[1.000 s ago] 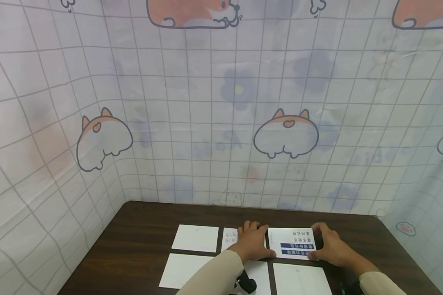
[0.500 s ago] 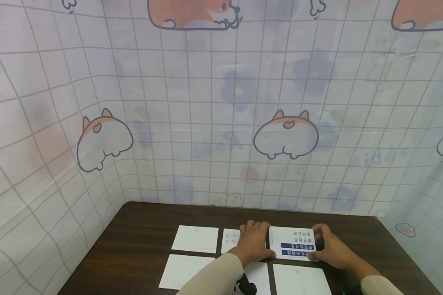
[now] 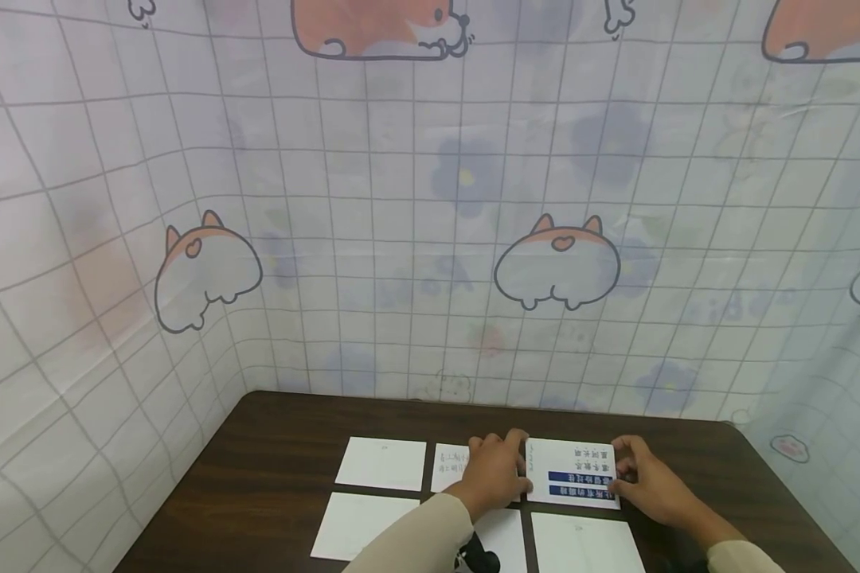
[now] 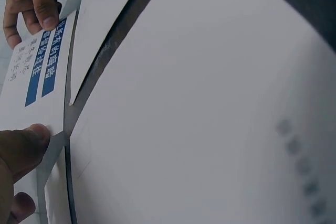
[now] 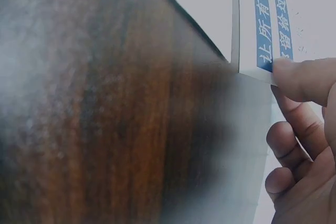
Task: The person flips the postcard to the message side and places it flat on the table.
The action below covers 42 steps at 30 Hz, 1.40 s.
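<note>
A white printed card (image 3: 569, 477) with two blue text bars lies at the back right of the dark table, its writing upside down in the head view. My right hand (image 3: 648, 485) pinches its right edge, thumb on top and fingers beneath, as the right wrist view shows. At the opposite edge, my left hand (image 3: 494, 473) grips the card, with the thumb (image 4: 31, 137) by the near corner and the index finger at the far one. Under the left hand lies another card (image 3: 450, 465) with faint handwriting, partly covered.
More white cards lie in two rows: one back left (image 3: 381, 463), one front left (image 3: 361, 521), one front middle (image 3: 502, 533) half hidden by my left sleeve, and one front right (image 3: 586, 541). A patterned cloth (image 3: 416, 318) hangs behind the brown table (image 3: 287, 422).
Both hands and the printed card have shifted slightly right. The right thumb has moved slightly away from me along the card's edge, and more of the blue bars' lettering shows.
</note>
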Motion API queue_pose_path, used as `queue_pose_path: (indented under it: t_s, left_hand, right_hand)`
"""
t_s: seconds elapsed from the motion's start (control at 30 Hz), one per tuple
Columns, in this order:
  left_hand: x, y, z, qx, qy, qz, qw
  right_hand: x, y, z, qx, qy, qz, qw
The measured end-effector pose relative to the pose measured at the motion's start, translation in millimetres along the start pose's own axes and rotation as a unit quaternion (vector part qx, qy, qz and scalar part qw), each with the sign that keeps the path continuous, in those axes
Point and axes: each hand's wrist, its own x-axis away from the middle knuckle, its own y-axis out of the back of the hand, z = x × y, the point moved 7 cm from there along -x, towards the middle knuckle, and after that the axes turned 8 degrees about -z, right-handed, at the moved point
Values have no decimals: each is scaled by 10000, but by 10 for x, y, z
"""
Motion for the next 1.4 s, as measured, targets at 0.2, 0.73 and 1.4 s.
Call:
queue_pose_path:
  t_s: [0.2,0.73,1.4]
  left_hand:
    - [17,56,-19,442,56,-31,9990]
    - [42,34,7,1087,92,2,9940]
    - [19,58,10,951,-212,-108,9952]
  right_hand:
    - [30,47,-6,11,-57,-60,10000]
    - [96,139,-46,-151,-372,54,9992]
    - [91,176,22,-24,180,-1,9998]
